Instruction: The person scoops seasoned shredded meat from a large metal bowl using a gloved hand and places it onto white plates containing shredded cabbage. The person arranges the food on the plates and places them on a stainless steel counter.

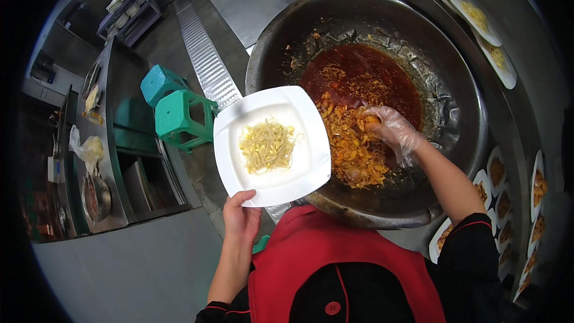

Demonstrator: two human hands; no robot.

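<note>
My left hand (242, 213) grips the near rim of a square white plate (309, 121), thumb on top. A small heap of bean sprouts (267, 146) lies in the plate's middle. The plate is held beside a large, deep metal basin (453, 67), overlapping its left edge. My right hand (394, 132) wears a clear plastic glove and reaches into the basin. Its fingers curl around part of an orange-yellow heap of chopped food (354, 157); the fingertips are partly hidden. Dark red oily liquid (358, 72) fills the basin's far side, with loose bits floating on it.
Plates of sprouts (475, 15) line a metal shelf at the upper right. Several plates of brownish food (538, 188) stand at the lower right. Two plastic stools, blue (159, 83) and green (181, 114), are left of the basin. A metal counter (116, 179) holds a metal bowl (96, 199).
</note>
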